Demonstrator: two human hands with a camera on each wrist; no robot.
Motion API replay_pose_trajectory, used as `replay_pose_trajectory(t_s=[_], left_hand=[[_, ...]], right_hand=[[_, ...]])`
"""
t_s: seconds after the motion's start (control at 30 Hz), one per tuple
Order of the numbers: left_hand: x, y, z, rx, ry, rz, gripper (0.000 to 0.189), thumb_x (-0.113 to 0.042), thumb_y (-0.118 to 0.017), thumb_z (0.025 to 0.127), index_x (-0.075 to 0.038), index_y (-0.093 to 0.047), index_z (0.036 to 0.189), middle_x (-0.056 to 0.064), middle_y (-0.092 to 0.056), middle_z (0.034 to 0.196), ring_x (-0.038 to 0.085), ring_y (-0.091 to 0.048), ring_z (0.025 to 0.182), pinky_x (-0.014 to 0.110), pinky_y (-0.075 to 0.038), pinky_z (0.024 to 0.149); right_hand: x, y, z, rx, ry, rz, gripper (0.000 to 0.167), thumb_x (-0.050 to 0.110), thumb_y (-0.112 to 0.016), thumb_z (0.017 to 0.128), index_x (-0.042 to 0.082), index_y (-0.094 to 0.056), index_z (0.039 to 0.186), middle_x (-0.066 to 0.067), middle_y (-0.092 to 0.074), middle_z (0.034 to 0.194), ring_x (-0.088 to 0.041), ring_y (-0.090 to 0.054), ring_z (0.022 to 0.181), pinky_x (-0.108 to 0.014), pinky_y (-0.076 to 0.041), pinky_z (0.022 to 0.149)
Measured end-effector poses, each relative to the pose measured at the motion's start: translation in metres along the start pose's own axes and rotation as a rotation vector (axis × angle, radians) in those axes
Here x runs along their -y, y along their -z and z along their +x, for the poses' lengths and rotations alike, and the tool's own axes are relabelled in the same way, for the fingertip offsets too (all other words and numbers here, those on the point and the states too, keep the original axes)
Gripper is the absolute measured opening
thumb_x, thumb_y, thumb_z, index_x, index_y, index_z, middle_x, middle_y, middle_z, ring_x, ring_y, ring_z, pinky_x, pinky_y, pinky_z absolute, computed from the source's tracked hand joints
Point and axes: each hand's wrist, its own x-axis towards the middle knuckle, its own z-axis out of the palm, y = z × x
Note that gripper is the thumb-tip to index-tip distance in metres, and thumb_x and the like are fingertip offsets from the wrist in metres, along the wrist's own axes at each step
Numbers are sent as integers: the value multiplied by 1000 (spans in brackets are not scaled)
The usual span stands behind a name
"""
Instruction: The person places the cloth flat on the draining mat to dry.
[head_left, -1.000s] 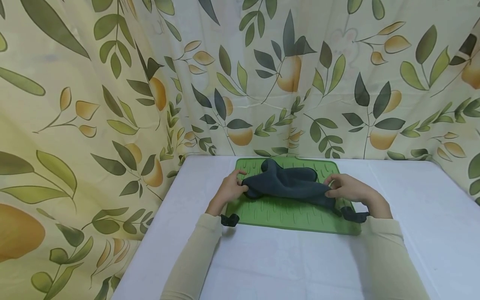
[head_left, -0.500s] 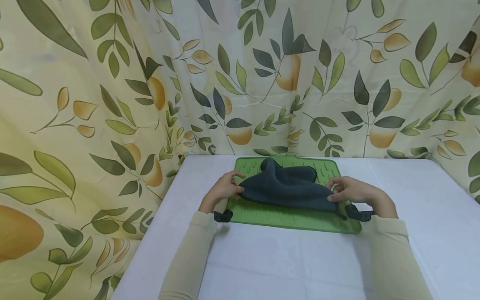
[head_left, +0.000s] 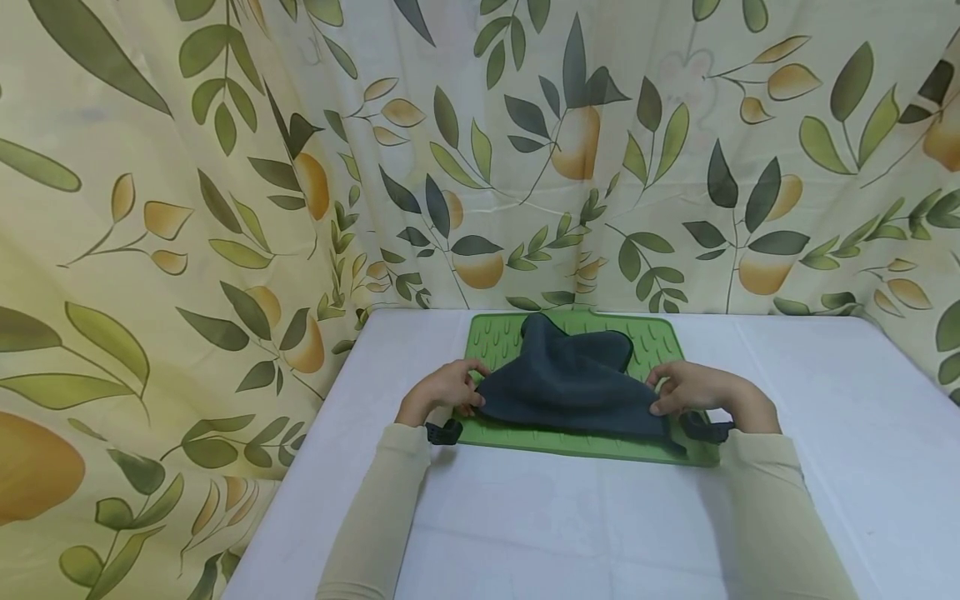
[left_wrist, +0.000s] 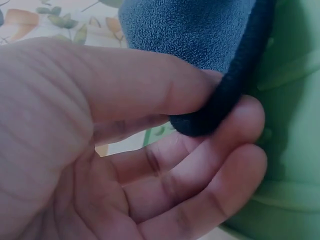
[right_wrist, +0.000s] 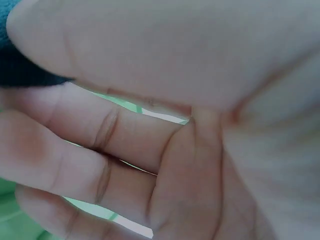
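Note:
A dark blue-grey towel [head_left: 573, 387] with a plush face and a black bound edge lies bunched over a green ribbed mat [head_left: 517, 435]. At its near left corner, my left hand [head_left: 444, 390] pinches the edge; the left wrist view shows the thumb above the black border [left_wrist: 215, 112] and fingers below it. My right hand [head_left: 701, 392] pinches the near right side between thumb and fingers. In the right wrist view only a small bit of the towel [right_wrist: 22, 65] shows at the fingertips. The near edge is stretched between both hands, while the far part stays crumpled in folds.
The mat sits toward the back of a table with a white cover [head_left: 540, 525]. Behind and to the left hangs a curtain [head_left: 480, 167] printed with leaves and fruit. A black strap [head_left: 444, 432] is on the left wrist and another [head_left: 707, 427] on the right.
Both hands have lowered the towel's near edge toward the front of the mat, spreading it wider and flatter. The left hand has also shifted outward to the left.

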Motion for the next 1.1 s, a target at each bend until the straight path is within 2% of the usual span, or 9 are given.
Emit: replay_pose_trajectory(t_s=[0.17, 0.3, 0.43, 0.6, 0.8, 0.97, 1.1], left_hand=[[2, 0, 1, 4, -19, 32, 48, -13, -71, 96, -7, -55, 141, 9, -63, 82, 20, -66, 62, 32, -57, 63], [5, 0, 4, -30, -59, 43, 42, -26, -60, 104, -9, -56, 142, 9, -64, 86, 21, -62, 61, 33, -56, 62], [7, -1, 7, -74, -74, -10, 38, -22, -53, 106, -7, -58, 140, 10, -65, 90, 20, -61, 61, 34, -56, 61], [7, -1, 9, -93, -72, -66, 35, -12, -61, 101, -6, -61, 136, 10, -67, 91, 18, -63, 65, 33, -58, 63], [4, 3, 5, -83, -77, -117, 36, -2, -66, 96, -3, -62, 131, 10, -69, 84, 18, -65, 59, 35, -60, 63], [3, 3, 1, -31, -30, -74, 38, -1, -67, 94, -3, -61, 132, 8, -67, 79, 16, -64, 56, 30, -58, 58], [4, 0, 1, 8, 8, -20, 39, -6, -69, 96, -5, -60, 134, 9, -67, 81, 16, -64, 58, 30, -58, 59]], right_hand=[[4, 0, -1, -26, -17, 18, 37, 15, -68, 96, -7, -55, 122, -5, -69, 86, -18, -62, 77, -33, -53, 71], [7, 0, -1, -59, -32, 35, 36, 20, -65, 98, -4, -56, 124, -6, -66, 89, -20, -60, 77, -36, -53, 70], [6, 0, 1, -58, -12, 36, 33, 17, -63, 99, -5, -56, 123, -7, -65, 91, -20, -60, 77, -37, -53, 70], [3, 2, 0, -62, 10, 27, 31, 14, -63, 99, -6, -56, 121, -6, -67, 91, -19, -61, 79, -36, -54, 71], [3, 7, -5, -66, 21, 39, 33, 13, -65, 98, -7, -54, 121, -4, -63, 77, -16, -58, 68, -31, -50, 65], [1, 6, -6, -41, 13, 80, 36, 13, -68, 96, -7, -53, 122, -1, -61, 75, -14, -56, 67, -29, -50, 66], [-1, 4, -4, -28, -4, 82, 39, 15, -69, 95, -7, -53, 123, -2, -63, 78, -14, -58, 72, -30, -52, 70]])
